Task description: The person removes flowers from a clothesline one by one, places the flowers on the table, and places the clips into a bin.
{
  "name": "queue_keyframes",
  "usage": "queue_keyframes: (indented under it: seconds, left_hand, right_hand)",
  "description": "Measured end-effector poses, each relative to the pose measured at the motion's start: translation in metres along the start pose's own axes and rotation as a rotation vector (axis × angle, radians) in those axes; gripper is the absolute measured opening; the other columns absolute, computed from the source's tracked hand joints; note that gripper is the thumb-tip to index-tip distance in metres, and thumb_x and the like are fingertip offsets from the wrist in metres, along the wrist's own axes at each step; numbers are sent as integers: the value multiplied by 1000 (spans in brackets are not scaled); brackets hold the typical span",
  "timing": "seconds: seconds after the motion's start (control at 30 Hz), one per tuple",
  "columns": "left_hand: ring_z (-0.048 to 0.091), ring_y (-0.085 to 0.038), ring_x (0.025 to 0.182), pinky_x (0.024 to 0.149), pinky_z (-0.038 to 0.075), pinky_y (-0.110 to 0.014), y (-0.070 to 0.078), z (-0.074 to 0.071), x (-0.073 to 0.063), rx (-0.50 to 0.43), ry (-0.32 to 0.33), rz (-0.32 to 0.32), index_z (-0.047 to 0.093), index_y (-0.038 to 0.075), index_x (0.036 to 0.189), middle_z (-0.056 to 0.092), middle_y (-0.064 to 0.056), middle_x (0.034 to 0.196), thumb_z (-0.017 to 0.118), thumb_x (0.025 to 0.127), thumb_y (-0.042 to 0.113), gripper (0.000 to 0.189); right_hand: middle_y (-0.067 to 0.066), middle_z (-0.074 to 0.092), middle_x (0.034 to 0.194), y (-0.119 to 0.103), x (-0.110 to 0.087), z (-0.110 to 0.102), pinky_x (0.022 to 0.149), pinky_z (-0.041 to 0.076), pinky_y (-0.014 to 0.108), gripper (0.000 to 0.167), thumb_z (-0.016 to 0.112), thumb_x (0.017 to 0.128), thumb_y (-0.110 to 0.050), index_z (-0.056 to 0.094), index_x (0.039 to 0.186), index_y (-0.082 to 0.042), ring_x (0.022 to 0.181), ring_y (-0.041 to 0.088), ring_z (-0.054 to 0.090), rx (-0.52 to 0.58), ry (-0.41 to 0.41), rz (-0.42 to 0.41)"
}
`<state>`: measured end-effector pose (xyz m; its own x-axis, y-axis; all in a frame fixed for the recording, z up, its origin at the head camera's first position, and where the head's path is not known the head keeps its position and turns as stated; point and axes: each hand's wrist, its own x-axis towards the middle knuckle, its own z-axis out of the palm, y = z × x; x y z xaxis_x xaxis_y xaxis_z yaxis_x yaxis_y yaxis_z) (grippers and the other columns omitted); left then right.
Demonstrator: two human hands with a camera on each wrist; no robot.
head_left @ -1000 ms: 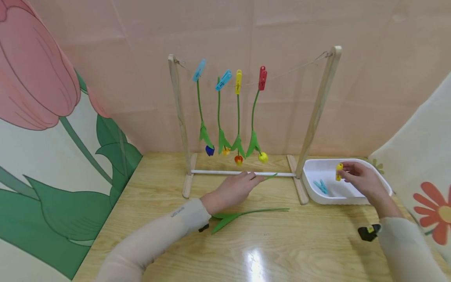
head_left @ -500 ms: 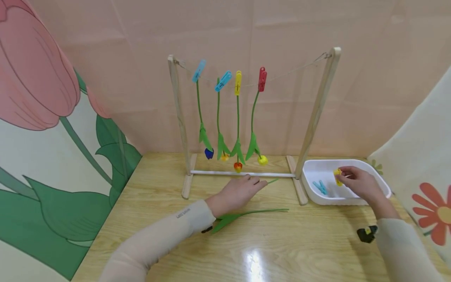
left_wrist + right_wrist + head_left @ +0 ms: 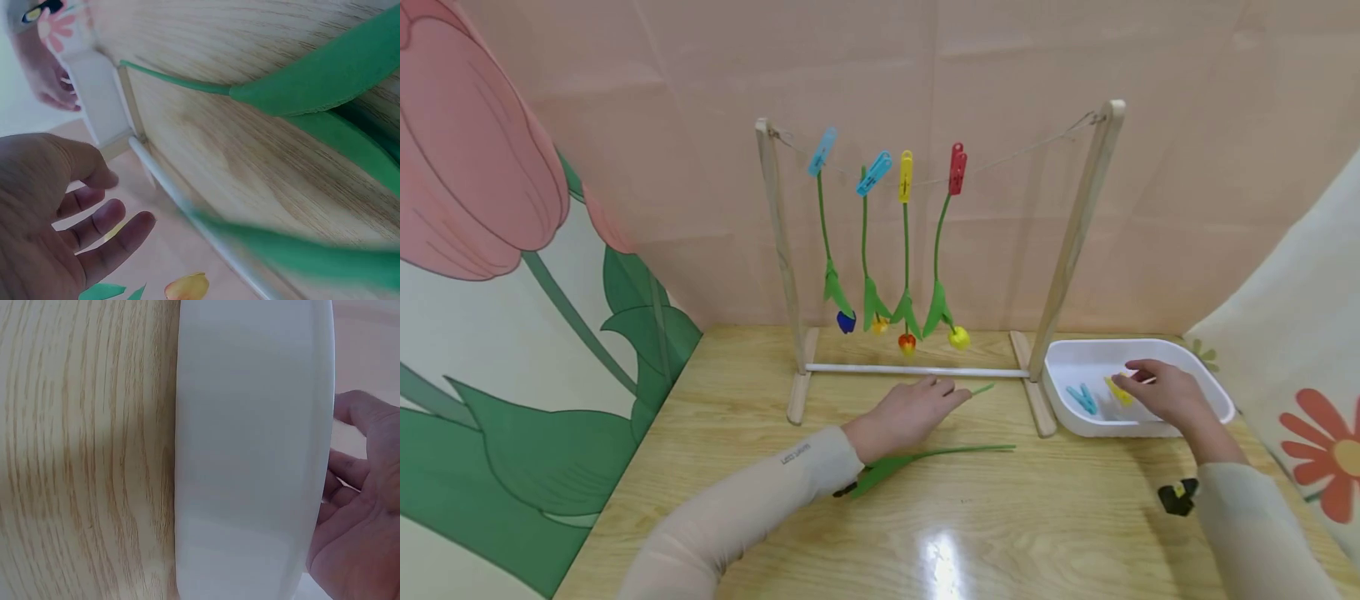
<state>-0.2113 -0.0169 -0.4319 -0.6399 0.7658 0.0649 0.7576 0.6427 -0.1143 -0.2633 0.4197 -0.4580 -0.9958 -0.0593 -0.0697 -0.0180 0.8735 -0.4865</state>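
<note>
My left hand (image 3: pixel 906 414) is above the table with loosely bent fingers and nothing between them in the left wrist view. Beneath it, a green stem tip (image 3: pixel 982 389) pokes out; the rest of that flower is hidden from the head view and shows as a blurred leaf (image 3: pixel 300 253) at the left wrist. Nearer the front lies another artificial tulip (image 3: pixel 887 471), its bloom covered by the sleeve. At the white tray (image 3: pixel 1150 427), my right hand (image 3: pixel 1168 393) has thumb and fingers apart. A yellow clothespin (image 3: pixel 1118 390) sits just by its fingertips, near blue clothespins (image 3: pixel 1082 398).
A wooden frame (image 3: pixel 1075 242) with a white bottom bar (image 3: pixel 917 369) stands behind my left hand. From its string hang several tulips upside down, held by blue (image 3: pixel 874 173), yellow (image 3: pixel 906 177) and red clothespins (image 3: pixel 957 169). A printed flower cloth (image 3: pixel 1318 450) borders the right side.
The right hand has lowered the yellow clothespin into the tray, and its fingers have parted from it. The left hand has shifted slightly toward the front. The hanging tulips sway a little.
</note>
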Motion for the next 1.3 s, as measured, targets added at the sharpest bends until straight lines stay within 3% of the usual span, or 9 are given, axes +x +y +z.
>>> queue_keyframes:
  seconds: [0.17,0.37,0.53,0.67,0.83,1.0,1.13,1.3]
  left_hand:
    - [59,-17,113,63,51,-20,-3,-3,1,-10,-2,-23,45,19,149,57,0,132,56,97,2,56]
    - [58,-18,113,57,48,-17,-8,-7,3,-6,25,-38,49,20,147,57,-2,135,59,94,8,55]
    - [56,-21,121,75,57,-23,-14,-14,3,9,83,-28,48,18,148,57,-4,138,60,92,11,57]
    - [58,-22,120,81,57,-26,-20,-24,2,6,152,-12,49,15,147,56,-7,139,60,94,11,55]
    - [58,-23,120,81,57,-27,-27,-39,3,14,223,-29,50,14,145,54,-8,141,62,95,14,51]
    - [56,-25,123,86,57,-29,-35,-55,5,23,273,-61,50,12,145,55,-9,142,64,95,16,52]
    - [53,-27,129,94,55,-31,-42,-64,7,-13,305,-92,49,12,147,53,-10,144,64,95,17,54]
    - [52,-30,130,100,53,-33,-49,-72,8,-54,369,-101,50,8,145,50,-14,145,64,95,15,53]
  right_hand:
    - [37,53,123,-4,0,-1,82,50,56,77,51,101,-55,46,139,12,105,47,53,26,-24,32]
    - [32,60,119,-17,0,-2,84,50,56,65,57,102,-44,51,136,11,105,46,58,-6,30,-76]
    - [27,66,111,-38,1,-5,79,52,50,55,61,101,-37,56,132,9,100,45,64,-22,116,-172]
    - [24,68,108,-59,-2,-12,71,51,39,49,63,100,-34,59,129,5,95,41,66,-6,195,-231]
    - [22,69,109,-88,-8,-25,67,48,26,45,62,101,-32,60,131,1,88,18,62,33,251,-275]
    - [20,69,113,-119,-16,-39,66,46,16,47,59,103,-35,58,136,-2,84,-10,52,91,222,-271]
    - [22,69,119,-144,-22,-49,68,44,9,50,58,103,-39,57,138,-4,83,-18,51,147,209,-259]
    - [21,67,124,-170,-26,-61,71,43,4,52,58,102,-42,57,139,-6,86,-16,54,204,219,-267]
